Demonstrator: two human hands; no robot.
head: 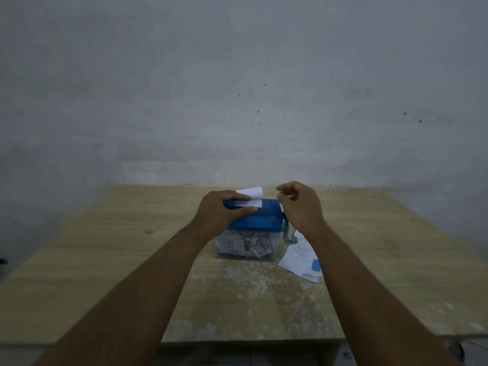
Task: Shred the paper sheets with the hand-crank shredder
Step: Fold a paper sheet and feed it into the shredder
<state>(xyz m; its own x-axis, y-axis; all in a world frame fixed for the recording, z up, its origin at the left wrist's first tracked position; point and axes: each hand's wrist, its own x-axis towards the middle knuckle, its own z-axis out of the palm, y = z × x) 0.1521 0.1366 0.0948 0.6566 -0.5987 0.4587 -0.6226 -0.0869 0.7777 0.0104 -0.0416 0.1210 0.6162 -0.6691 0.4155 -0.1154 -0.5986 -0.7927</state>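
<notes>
Crank (286, 235) partly hidden behind right hand (298, 204), its fingers loosely curled, empty. Shredder (254, 228) long axis runs left-right; paper slip (249, 196) stands upright from its top. Left hand (224, 210) grips the shredder.

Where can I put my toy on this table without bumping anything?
The left side of the table, left of the left arm, is bare; so is the far right, past the paper sheets. The middle is crowded: shredder, left hand on it, right hand by its crank, sheets beside it.
</notes>
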